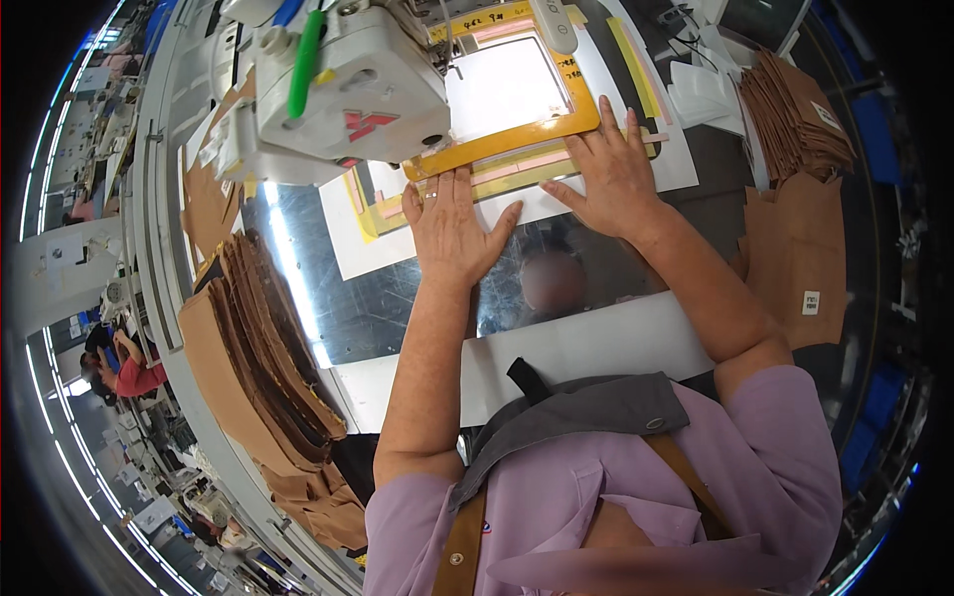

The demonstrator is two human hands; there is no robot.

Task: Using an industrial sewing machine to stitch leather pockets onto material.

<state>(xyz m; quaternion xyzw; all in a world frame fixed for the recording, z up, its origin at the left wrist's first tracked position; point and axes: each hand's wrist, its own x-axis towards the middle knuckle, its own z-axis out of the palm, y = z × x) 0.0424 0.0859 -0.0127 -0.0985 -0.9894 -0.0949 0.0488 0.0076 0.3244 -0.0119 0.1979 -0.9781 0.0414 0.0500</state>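
Note:
My left hand (449, 233) lies flat with fingers stretched and thumb spread, its fingertips at the near edge of a yellow-orange frame (507, 144). My right hand (614, 177) is spread open too, its fingertips by the frame's right corner. Neither hand holds anything. Beneath the frame is a sewing template (517, 179) with yellow and pink strips along its borders, resting on a white sheet (679, 164). Over the frame's left side stands the white head of a sewing machine (363, 84), which hides part of the frame.
A stack of brown cut pieces (253, 348) stands to my left. Brown folded pieces (795, 114) and a brown panel (795, 258) with a white label lie at right. A green-handled tool (306, 65) rests against the machine head. The shiny metal table (388, 308) reaches toward me.

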